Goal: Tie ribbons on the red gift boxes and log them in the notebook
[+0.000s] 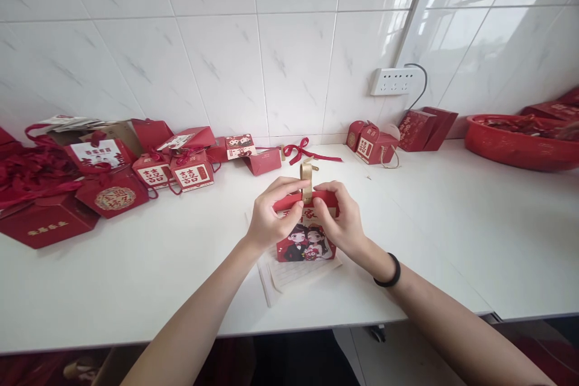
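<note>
A small red gift box [307, 246] with a cartoon bride and groom stands upright near the front middle of the white table. My left hand [278, 208] grips its top edge from the left, fingers bent and thumb on the front. From the right, my right hand [339, 214] pinches the same top edge, its thumb beside the centre. Between my fingertips a gold ribbon loop [306, 181] rises from the middle of the box top. Beneath the box lie sheets of lined paper [289, 277].
Red boxes [113, 193] crowd the left. Nearer the wall lie a red ribbon bow [303, 149] and a box with a cord handle [373, 146]. A red basin [520, 148] sits far right, and a power strip [393, 82] is on the wall.
</note>
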`<act>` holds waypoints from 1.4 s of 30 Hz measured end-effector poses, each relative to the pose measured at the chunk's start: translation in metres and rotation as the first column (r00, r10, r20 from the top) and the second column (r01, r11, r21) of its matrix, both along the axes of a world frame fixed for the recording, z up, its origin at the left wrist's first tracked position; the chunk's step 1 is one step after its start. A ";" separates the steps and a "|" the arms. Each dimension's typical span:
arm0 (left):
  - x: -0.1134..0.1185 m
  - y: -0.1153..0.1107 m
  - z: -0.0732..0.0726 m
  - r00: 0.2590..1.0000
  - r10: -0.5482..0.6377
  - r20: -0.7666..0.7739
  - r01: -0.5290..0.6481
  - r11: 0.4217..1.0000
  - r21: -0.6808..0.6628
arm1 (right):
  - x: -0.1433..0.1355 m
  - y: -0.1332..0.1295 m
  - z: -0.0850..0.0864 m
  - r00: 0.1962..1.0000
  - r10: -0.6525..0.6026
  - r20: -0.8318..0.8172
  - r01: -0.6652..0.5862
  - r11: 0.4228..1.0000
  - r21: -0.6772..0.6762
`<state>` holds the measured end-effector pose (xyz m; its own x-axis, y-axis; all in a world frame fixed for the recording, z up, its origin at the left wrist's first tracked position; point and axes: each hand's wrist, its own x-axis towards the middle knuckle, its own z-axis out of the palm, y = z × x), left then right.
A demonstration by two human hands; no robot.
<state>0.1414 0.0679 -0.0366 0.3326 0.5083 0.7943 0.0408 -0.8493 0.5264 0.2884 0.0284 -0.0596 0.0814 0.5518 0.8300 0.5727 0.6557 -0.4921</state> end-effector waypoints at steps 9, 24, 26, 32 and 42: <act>0.001 0.000 0.000 0.999 -0.028 0.017 0.027 1.000 0.011 | -0.003 -0.001 0.003 0.989 0.049 -0.138 -0.067 0.989 -0.128; 0.000 0.001 0.001 0.999 -0.046 0.009 0.046 0.995 -0.090 | 0.000 -0.003 0.006 0.983 0.109 -0.146 -0.127 0.985 -0.119; 0.000 0.001 0.002 0.999 -0.044 0.012 0.045 0.993 -0.109 | 0.000 -0.003 0.007 0.977 0.119 -0.175 -0.145 0.979 -0.141; 0.001 0.000 0.004 0.999 -0.043 0.003 0.043 0.975 -0.219 | -0.003 -0.004 0.010 0.957 0.094 -0.276 -0.154 0.966 -0.206; 0.001 -0.001 0.001 0.994 -0.095 0.051 0.106 0.945 -0.308 | -0.003 -0.003 0.010 0.944 0.120 -0.306 -0.204 0.945 -0.257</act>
<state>0.1424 0.0670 -0.0354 0.3700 0.6966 0.6147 -0.0595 -0.6425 0.7640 0.2857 0.0259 -0.0499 0.1786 0.7845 0.5938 0.2803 0.5379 -0.7950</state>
